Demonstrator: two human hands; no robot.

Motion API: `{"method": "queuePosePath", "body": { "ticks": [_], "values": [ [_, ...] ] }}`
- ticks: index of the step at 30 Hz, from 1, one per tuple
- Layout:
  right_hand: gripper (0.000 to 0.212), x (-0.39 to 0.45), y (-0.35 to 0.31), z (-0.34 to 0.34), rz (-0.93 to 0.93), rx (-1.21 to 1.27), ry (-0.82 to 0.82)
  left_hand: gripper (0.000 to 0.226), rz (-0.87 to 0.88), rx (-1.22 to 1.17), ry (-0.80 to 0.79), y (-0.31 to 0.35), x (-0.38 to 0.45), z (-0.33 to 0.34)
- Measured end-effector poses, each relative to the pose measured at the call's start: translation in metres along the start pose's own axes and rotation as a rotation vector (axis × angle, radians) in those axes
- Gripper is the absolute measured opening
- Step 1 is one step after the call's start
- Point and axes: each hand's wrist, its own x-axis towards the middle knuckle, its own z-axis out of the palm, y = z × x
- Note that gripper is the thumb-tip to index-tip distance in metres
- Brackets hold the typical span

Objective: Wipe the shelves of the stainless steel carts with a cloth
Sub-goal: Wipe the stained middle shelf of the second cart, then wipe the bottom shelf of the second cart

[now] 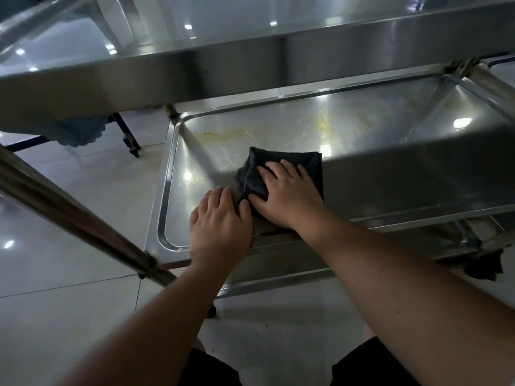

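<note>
A dark grey cloth (302, 164) lies folded on the lower steel shelf (250, 129) of the cart, near its front rim. My right hand (287, 195) presses flat on the cloth with fingers spread. My left hand (220, 227) rests on the shelf beside it, its thumb and fingertips touching the cloth's left corner. Yellowish streaks mark the shelf surface beyond the cloth.
The cart's upper shelf (250, 59) overhangs at the top of the view. A slanted steel leg (69, 218) runs down the left side. Another dark rag (485, 264) hangs at the right corner. White floor tiles (69, 274) surround the cart; a blue object (80, 132) sits at left.
</note>
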Motion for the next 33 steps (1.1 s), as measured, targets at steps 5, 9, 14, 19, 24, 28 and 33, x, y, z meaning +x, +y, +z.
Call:
{"method": "queuePosePath", "body": {
  "ticks": [5, 9, 14, 19, 24, 28, 33],
  "values": [
    [0.092, -0.009, 0.008, -0.004, -0.11, -0.023, -0.111, 0.072, -0.03, -0.046, 0.007, -0.003, -0.001, 0.002],
    [0.096, -0.037, 0.015, -0.01, -0.216, 0.036, -0.162, 0.072, -0.032, -0.069, 0.025, -0.003, -0.002, 0.003],
    [0.101, -0.066, 0.028, -0.017, -0.372, -0.006, -0.213, 0.071, -0.039, -0.095, -0.011, -0.001, -0.001, -0.003],
    [0.069, -0.086, 0.017, -0.021, -0.359, 0.166, -0.196, 0.074, -0.039, -0.038, -0.119, 0.002, -0.002, -0.015],
    [0.054, -0.098, -0.002, -0.046, -0.289, 0.215, -0.29, 0.073, -0.07, -0.055, -0.31, 0.001, -0.007, -0.048],
    [0.043, -0.1, -0.019, -0.094, -0.136, 0.05, -0.447, 0.08, -0.074, 0.103, -0.45, -0.004, -0.046, -0.1],
    [0.029, -0.135, -0.056, -0.179, -0.058, -0.188, -0.913, 0.064, -0.154, 0.108, -0.617, 0.006, -0.11, -0.189]
  ]
}}
